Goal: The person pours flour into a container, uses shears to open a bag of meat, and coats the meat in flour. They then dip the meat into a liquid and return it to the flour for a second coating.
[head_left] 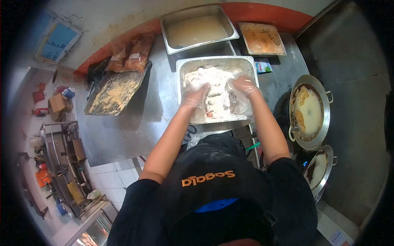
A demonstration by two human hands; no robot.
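Head view, looking straight down. Both hands gloved in thin clear plastic, both inside the flour tray (186, 67), a steel pan sitting on the steel table (123, 131) directly in front of the person. Left hand (196, 95) is at the left-centre of the tray, fingers spread and pressed down into the floured pieces (217, 100); grip reads as loose, palm down, not closed around anything I can make out. Right hand (245, 86) is toward the right side of the tray, also palm down on the flour, fingers partly curled; cannot tell whether it actually has a piece pinched, flour covers the fingertips. The pieces lie in a heap in the tray's middle, between and under the two hands, a bit of reddish surface showing through the white coating near the bottom. Behind the flour tray: a deeper steel pan of pale liquid (197, 30), touching or just beside its far edge. To the right of that, a flat tray with an orange-brown crumb layer (262, 39). Left on the table, a dark board dusted with crumbs (113, 92), with bagged orange product (131, 55) resting at its far end. Right of the table, a large wok (310, 112) with pale oil and fried bits, and a smaller wok (320, 170) nearer the person.
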